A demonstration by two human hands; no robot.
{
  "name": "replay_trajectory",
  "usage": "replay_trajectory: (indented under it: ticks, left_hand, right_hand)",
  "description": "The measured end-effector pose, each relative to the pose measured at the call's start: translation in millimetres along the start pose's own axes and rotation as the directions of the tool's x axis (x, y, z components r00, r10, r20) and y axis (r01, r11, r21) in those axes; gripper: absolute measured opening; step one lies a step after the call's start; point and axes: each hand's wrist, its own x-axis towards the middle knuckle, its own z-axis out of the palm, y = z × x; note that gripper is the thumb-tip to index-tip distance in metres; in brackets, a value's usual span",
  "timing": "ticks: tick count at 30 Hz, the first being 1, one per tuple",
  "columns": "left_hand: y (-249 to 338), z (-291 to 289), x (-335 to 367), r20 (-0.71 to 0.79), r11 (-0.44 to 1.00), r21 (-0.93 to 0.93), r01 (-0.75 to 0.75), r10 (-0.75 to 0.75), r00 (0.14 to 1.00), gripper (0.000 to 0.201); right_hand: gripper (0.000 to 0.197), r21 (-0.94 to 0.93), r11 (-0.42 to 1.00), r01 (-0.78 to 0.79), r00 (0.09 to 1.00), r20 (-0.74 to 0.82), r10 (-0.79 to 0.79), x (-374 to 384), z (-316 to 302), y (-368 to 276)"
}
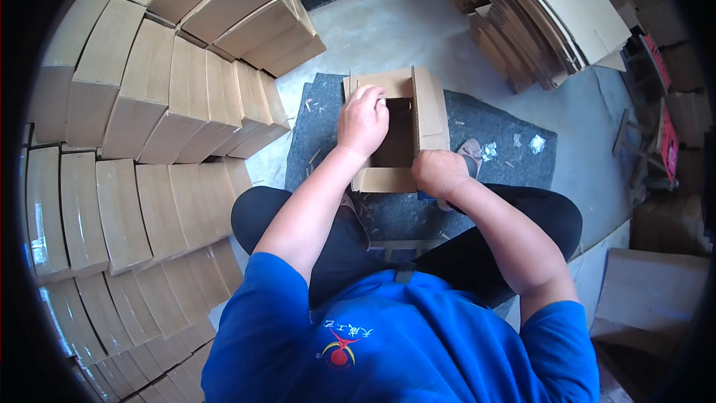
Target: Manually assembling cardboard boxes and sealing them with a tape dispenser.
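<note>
Blue T-shirt nearest, then right hand clenched on the near-right corner and left hand curled over the left edge of an open-topped corrugated carton over the dark mat, likely light, stiff, best held by corners; stacked cartons crowd left, flattened cardboard farther right.

We cannot make out the bottom of the open brown cardboard box, deep in shadow. The bare left hand covers part of its left wall; the bare right hand covers its near right corner, its curled fingers mostly out of our sight. Beneath it, a blue patch is too small for us to identify, as are the shiny silvery scraps farther right. The view's dark rim cuts off the stacked brown cartons; the pink-red shapes look too blurred to name.
</note>
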Motion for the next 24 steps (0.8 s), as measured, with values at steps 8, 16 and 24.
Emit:
replay_trajectory:
  ticks: [8,16,24]
  left_hand:
    - [-10.7,10.2,-30.9,0.145,0.789,-0.266,0.553,-0.535,0.832,0.085]
    - [13.8,-1.5,-16.5,0.472,0.808,0.581,-0.1,-0.234,0.85,0.069]
    - [33.8,25.9,3.2,0.645,0.758,0.632,-0.159,-0.402,0.65,0.049]
  right_hand:
    - [0.022,-0.193,0.98,0.059,0.996,-0.06,-0.072,-2.2,4.3,-19.9]
    - [0.018,-0.243,0.97,0.028,0.977,-0.199,-0.078,4.1,24.6,-38.6]
    - [0.04,-0.239,0.971,-0.02,0.962,-0.271,-0.047,15.5,45.8,-31.2]
